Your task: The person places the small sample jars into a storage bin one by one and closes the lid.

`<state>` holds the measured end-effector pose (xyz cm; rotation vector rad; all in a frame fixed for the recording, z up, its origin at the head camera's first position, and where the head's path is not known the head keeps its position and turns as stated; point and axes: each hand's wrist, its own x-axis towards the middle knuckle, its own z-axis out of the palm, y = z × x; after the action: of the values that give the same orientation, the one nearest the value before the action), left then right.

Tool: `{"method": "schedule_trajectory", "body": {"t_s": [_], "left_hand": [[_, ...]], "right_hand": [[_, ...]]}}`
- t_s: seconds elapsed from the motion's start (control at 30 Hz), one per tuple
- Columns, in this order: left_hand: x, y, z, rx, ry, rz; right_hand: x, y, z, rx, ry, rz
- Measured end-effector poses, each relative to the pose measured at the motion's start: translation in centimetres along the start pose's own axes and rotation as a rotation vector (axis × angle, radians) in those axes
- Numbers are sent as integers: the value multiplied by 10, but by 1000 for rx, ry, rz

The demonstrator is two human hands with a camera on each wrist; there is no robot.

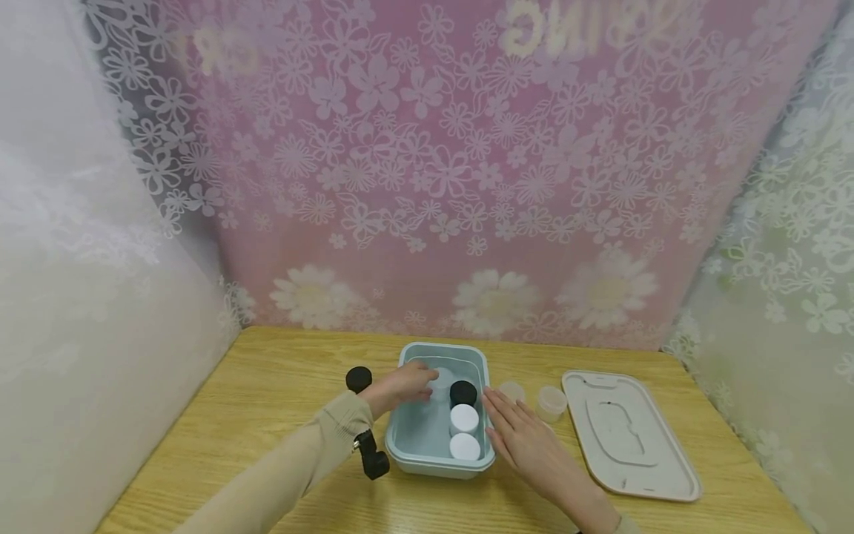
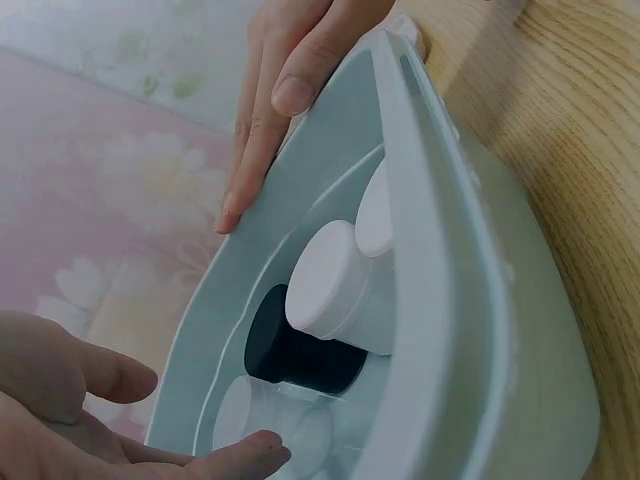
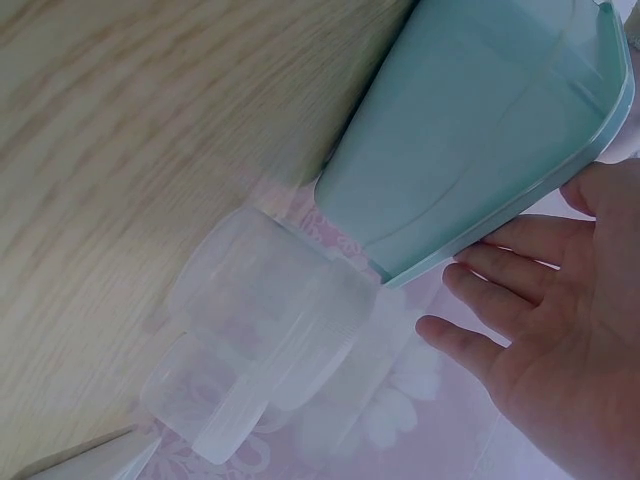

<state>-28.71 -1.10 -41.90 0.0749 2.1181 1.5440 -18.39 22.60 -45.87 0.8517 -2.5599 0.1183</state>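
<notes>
I see my left hand (image 1: 400, 387) reaching into the pale blue tub (image 1: 427, 437) on the wooden counter (image 1: 267, 386), its fingers curled round a clear jar (image 1: 442, 382) at the tub's far end. Next to that jar stands a black-capped jar (image 1: 463, 392), and two white-capped jars (image 1: 463, 420) sit in a row nearer me. My right hand (image 1: 527, 441) lies flat, fingers straight and together, pressed against the tub's right rim and holding nothing. Just beyond its fingertips two clear jars (image 1: 551, 403) stand on the counter, apart from the tub. The tub's beige lid (image 1: 630, 434) lies flat further right.
</notes>
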Motion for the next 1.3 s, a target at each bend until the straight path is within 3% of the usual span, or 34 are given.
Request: {"method": "schedule_trajectory", "body": {"t_s": [0.43,0.6,1.07,1.3], "left_hand": [[12,-4,2,-122,-86,61],[16,-2,3,-131,-90,50],[20,-7,8,-83,-112,54],[14,-1,-1,-40,-112,99]], "right_hand": [[1,-1,1,-30,46,-33],[1,-1,1,-31,46,-30],[0,1,5,-41,100,-70],[0,1,2,-43,86,-56]]}}
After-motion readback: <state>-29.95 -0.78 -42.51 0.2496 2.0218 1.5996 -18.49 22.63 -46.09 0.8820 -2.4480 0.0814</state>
